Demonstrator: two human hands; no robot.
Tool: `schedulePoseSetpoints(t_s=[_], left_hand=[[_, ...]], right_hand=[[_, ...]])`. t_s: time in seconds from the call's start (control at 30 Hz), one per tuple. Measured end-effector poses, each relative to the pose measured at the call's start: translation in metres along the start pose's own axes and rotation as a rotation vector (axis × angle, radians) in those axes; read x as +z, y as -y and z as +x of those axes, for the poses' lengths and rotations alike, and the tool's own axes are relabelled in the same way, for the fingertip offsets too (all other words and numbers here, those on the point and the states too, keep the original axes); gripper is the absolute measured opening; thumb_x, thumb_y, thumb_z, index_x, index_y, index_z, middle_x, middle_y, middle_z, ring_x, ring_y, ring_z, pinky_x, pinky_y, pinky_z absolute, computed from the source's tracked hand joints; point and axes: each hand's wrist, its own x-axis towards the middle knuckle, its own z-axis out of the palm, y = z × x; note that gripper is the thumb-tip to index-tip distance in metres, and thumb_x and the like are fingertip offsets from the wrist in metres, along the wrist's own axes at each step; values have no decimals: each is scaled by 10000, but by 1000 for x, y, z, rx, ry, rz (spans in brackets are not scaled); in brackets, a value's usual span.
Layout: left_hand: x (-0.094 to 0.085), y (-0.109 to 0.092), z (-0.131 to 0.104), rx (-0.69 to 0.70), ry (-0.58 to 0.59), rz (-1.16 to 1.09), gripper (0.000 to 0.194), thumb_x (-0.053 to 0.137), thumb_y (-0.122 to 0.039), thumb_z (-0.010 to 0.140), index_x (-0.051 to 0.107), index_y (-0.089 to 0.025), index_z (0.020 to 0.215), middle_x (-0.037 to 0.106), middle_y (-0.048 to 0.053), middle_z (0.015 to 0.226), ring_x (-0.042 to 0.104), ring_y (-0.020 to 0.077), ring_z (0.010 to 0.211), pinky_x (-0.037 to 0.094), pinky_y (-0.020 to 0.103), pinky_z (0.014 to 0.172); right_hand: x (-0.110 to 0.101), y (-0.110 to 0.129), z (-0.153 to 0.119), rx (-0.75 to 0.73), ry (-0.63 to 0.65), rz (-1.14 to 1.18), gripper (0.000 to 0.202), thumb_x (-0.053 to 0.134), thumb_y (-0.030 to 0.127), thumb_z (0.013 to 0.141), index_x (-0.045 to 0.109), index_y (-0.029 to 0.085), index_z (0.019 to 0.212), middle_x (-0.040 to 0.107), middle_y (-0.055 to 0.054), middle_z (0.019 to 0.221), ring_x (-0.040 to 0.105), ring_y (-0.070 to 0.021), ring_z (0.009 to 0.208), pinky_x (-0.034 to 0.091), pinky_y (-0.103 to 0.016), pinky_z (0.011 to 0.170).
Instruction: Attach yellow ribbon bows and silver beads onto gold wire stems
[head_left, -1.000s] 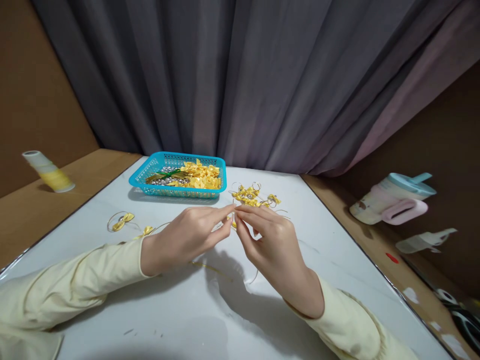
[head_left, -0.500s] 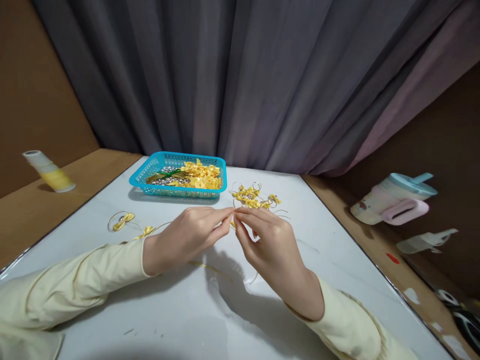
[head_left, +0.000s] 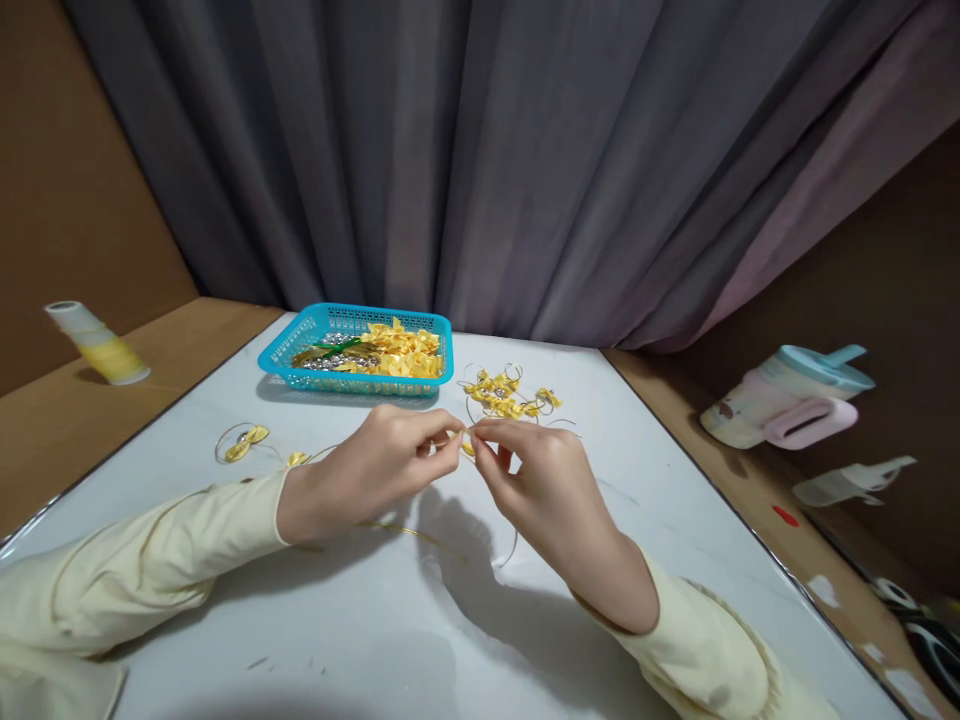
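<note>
Above the white table, my left hand [head_left: 382,465] and my right hand [head_left: 547,490] meet, thumb and fingers pinched, the fingertips a small gap apart. Both grip a thin gold cord [head_left: 466,432] that spans this gap; most of it is hidden by the fingers. A small yellow bow [head_left: 469,449] shows just under the fingertips. Past my right hand lies a cluster of yellow bows [head_left: 504,395] with looped cords and silvery beads. Left of my left hand rests another yellow bow with a cord loop [head_left: 247,442]. A loose gold strand [head_left: 412,531] lies below my hands.
At the back, a blue basket [head_left: 360,385] holds yellow bows, silvery beads and something green. A yellow-wound spool [head_left: 109,350] stands at the left. On the right are a lidded cup [head_left: 772,395], a translucent bottle [head_left: 844,485] and a red scrap [head_left: 785,515]. A grey curtain [head_left: 525,180] hangs behind.
My hands have drawn slightly apart and the pinched fingertips sit a little lower, so a short bit of gold cord now shows between them. The things on the table look unchanged.
</note>
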Motion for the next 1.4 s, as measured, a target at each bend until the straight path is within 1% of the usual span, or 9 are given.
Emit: schedulePoseSetpoints(t_s=[0.07,0.2,0.3,0.43,0.7,0.97,1.17,1.27,1.4], left_hand=[[-4,-5,4,-136,66,-134,160,518,-198,805,670,-157,782,544,-44,498,446,82,452,339,187,446],[-15,-9,12,-393,261,-423,175,525,-234,794,682,-162,766,642,-8,546,456,91,458,331,182,423],[-19,-5,16,-465,342,-559,211,521,-271,809,693,-158,762,662,14,582,383,80,428,280,184,386],[-18,2,17,-549,359,-720,242,568,-331,799,703,-130,791,632,32,587,343,75,432,243,197,386],[-15,3,16,-534,379,-859,339,576,-320,806,635,-145,522,406,-34,450,215,70,420,162,236,418],[-15,2,15,-536,390,-868,360,537,-269,831,640,-153,506,300,-54,435,191,80,438,143,257,453],[-13,1,16,-528,384,-831,341,524,-251,818,649,-141,520,408,-25,455,219,78,441,155,241,442],[-11,2,15,-524,393,-805,330,525,-262,818,655,-133,543,403,-34,450,228,70,435,162,226,430],[-11,4,16,-547,418,-787,330,525,-255,824,642,-118,547,465,-22,474,232,57,436,158,216,423]], right_hand=[[-2,-1,2,13,31,-11,184,535,109,799,705,159,747,699,-28,691,592,-125,547,412,-232,570],[-4,-6,5,23,69,-28,146,558,111,797,689,162,835,703,-28,769,602,-141,600,412,-251,588],[-6,-7,4,-12,2,-32,178,556,100,787,644,149,934,686,-50,878,600,-152,660,431,-265,623],[-12,0,-2,-91,-84,-68,153,524,73,787,611,145,890,632,-58,872,569,-155,682,431,-259,602],[-7,3,-8,-171,-113,-219,117,523,97,818,624,148,789,624,-43,760,556,-169,634,348,-266,484],[-1,-2,-7,-173,-71,-274,204,477,45,816,640,155,763,634,-46,767,579,-182,631,321,-283,451],[2,-4,-5,-173,7,-304,244,460,-9,788,648,146,792,623,-41,751,586,-171,635,311,-276,456],[4,-4,-5,-190,9,-339,246,464,-24,765,643,144,780,616,-39,739,578,-172,623,282,-275,444],[5,-3,-6,-227,-6,-393,261,456,-50,730,636,137,750,606,-45,715,556,-179,598,246,-276,437]])
